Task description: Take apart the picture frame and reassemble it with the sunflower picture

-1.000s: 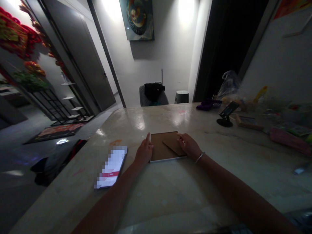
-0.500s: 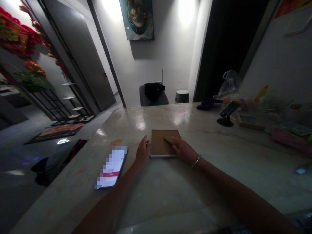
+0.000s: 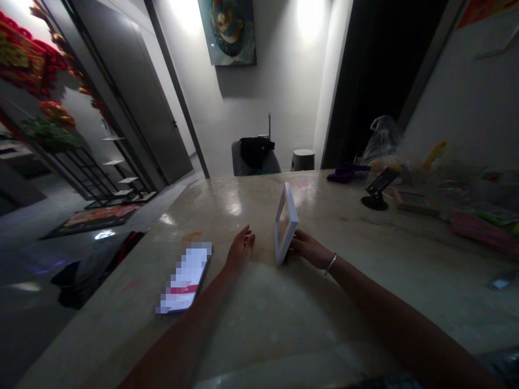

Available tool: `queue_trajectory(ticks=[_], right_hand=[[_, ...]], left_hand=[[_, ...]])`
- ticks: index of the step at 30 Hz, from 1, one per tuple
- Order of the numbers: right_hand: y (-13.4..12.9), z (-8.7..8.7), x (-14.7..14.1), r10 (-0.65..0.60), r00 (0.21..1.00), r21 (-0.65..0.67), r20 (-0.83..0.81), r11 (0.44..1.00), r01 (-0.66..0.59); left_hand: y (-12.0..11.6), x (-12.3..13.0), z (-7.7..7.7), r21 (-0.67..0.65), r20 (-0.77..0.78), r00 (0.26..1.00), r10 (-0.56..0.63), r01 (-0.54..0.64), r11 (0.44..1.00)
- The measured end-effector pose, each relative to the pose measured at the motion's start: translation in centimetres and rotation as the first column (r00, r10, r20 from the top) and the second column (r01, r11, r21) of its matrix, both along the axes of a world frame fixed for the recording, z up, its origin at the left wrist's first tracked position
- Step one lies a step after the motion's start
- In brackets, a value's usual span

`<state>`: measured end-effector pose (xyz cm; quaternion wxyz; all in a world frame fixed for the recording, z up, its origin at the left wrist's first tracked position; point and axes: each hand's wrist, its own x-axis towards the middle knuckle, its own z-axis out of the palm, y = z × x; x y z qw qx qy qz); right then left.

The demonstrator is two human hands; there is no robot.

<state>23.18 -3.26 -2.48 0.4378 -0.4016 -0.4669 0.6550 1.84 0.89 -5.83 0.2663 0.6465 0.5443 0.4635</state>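
A white picture frame [image 3: 286,223] stood up on its thin edge on the table [image 3: 284,324], and it leaned a little. It was between the two hands, closer to the right one. The left hand [image 3: 240,250] was open, with its fingers a bit curled. It sat just beside the frame but did not touch it. The right hand [image 3: 308,248] was on the far side of the frame from the left hand, and its fingers [image 3: 297,240] touched the frame low down. I could not tell if those fingers were pinching it. A thin silver bracelet [image 3: 331,263] was on the right wrist. A phone [image 3: 185,278] lay flat on the table, near the left hand, and its screen was blurred. Past the right hand, a black phone stand [image 3: 377,186] stood on the table, and a long pink thing [image 3: 482,232] lay farther off.
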Motion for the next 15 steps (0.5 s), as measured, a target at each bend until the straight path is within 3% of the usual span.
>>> queue_trajectory(ticks=[4, 8, 12, 15], right_hand=[[-0.3, 0.1, 0.2, 0.103, 0.981, -0.1, -0.161, 0.988, -0.12], [-0.7, -0.1, -0.1, 0.213, 0.945, -0.064, -0.248, 0.97, -0.235], [-0.8, 0.0, -0.4, 0.25, 0.958, 0.004, -0.142, 0.968, -0.252], [0.0, -0.3, 0.0, 0.188, 0.982, -0.027, -0.012, 0.982, -0.189]], left_hand=[[-0.4, 0.1, 0.4, -0.002, -0.025, 0.999, -0.038, 0.038, 0.999], [-1.3, 0.7, 0.7, -0.002, -0.054, 0.989, -0.137, 0.137, 0.991], [-2.0, 1.2, 0.9, 0.034, -0.209, 0.952, -0.225, 0.237, 0.971], [-1.9, 1.2, 0.7, 0.049, -0.326, 0.928, -0.18, 0.207, 0.977]])
